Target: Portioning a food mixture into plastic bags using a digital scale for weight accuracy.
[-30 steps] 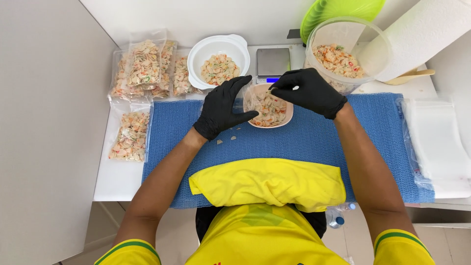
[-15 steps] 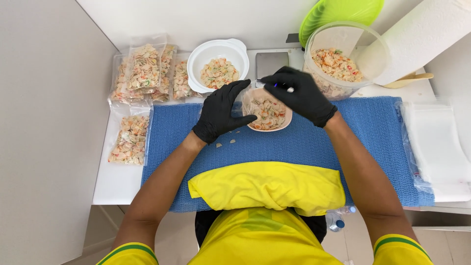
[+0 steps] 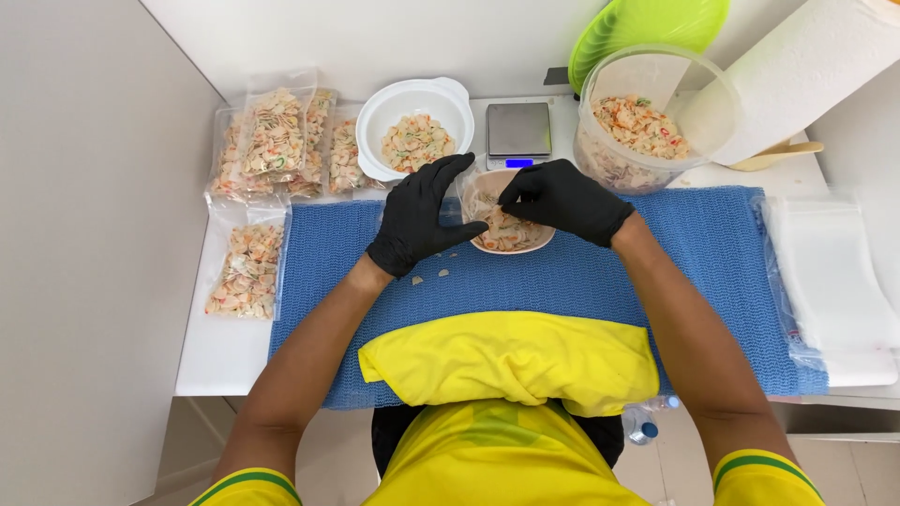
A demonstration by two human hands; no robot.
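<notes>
Both black-gloved hands frame the small pinkish bowl of pale mixed flakes (image 3: pixel 506 230) on the blue woven mat (image 3: pixel 712 281). Left hand (image 3: pixel 419 217): fingers spread against its rim. Right hand (image 3: pixel 565 199): fingertips pinched together above the flakes. One white bowl (image 3: pixel 375 117), one clear tub (image 3: pixel 698 89), several filled bags (image 3: pixel 272 136).

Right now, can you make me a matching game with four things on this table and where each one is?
Things:
1. white bowl
2. small scale
3. empty clear bags
4. yellow cloth

Places:
A. at the right end of the table
B. on the blue mat's near edge, closest to the person
C. behind the left hand, beside the filled bags
D. at the back, between the white bowl and the big clear tub

Pairs: 1-C, 2-D, 3-A, 4-B
</notes>
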